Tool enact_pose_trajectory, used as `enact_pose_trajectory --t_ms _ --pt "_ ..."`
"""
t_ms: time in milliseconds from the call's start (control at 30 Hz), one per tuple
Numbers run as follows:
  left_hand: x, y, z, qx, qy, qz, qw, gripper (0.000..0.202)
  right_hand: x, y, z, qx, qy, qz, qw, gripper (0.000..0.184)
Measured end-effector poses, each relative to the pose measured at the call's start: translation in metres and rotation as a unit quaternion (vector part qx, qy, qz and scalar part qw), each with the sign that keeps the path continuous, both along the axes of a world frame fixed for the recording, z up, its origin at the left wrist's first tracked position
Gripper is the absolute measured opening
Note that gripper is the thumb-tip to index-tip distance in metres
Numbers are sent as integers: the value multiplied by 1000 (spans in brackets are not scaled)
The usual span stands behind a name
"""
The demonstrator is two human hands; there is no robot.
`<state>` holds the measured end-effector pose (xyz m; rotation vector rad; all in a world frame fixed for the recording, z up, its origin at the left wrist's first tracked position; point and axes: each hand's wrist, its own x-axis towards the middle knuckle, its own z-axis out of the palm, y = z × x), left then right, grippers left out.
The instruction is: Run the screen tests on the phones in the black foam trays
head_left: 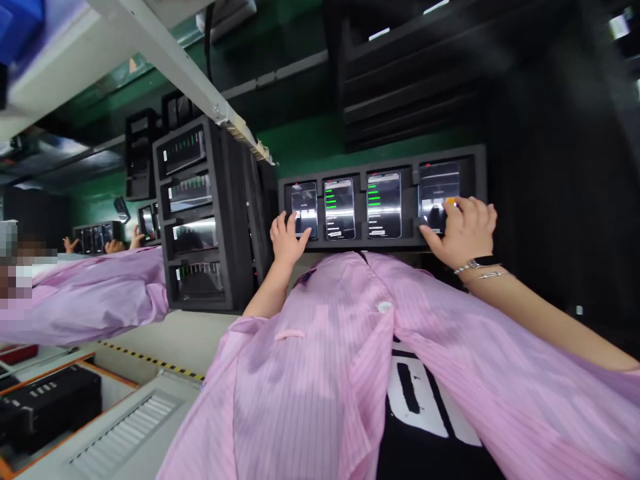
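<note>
A black foam tray lies in front of me with several smartphones in a row, each in its own slot. My left hand is open at the tray's left end, thumb and fingers apart over the lower part of the leftmost phone. Beside that one, two phones show green and white lines of text. At the right end my right hand rests over the lower corner of a dark-screened phone. Its thumb and fingers are spread, and an orange patch shows by the index fingertip.
To the left, a stack of black trays holding more phones stands tall. Another stack of black trays sits behind my tray. A white metal bar slants overhead. Farther left, a co-worker's pink sleeve and hands appear over another tray.
</note>
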<state>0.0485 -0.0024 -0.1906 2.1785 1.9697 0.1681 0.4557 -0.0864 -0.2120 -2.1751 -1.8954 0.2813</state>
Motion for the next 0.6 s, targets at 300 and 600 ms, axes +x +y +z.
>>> enact_pose_trajectory --t_ms 300,600 --pt "-3 -1 -9 19 -41 -3 999 67 0 0 0 0 -17 -5 1000 78" --pt "-7 -3 -13 31 -63 -5 997 60 -2 -1 1 -5 -9 -9 1000 81"
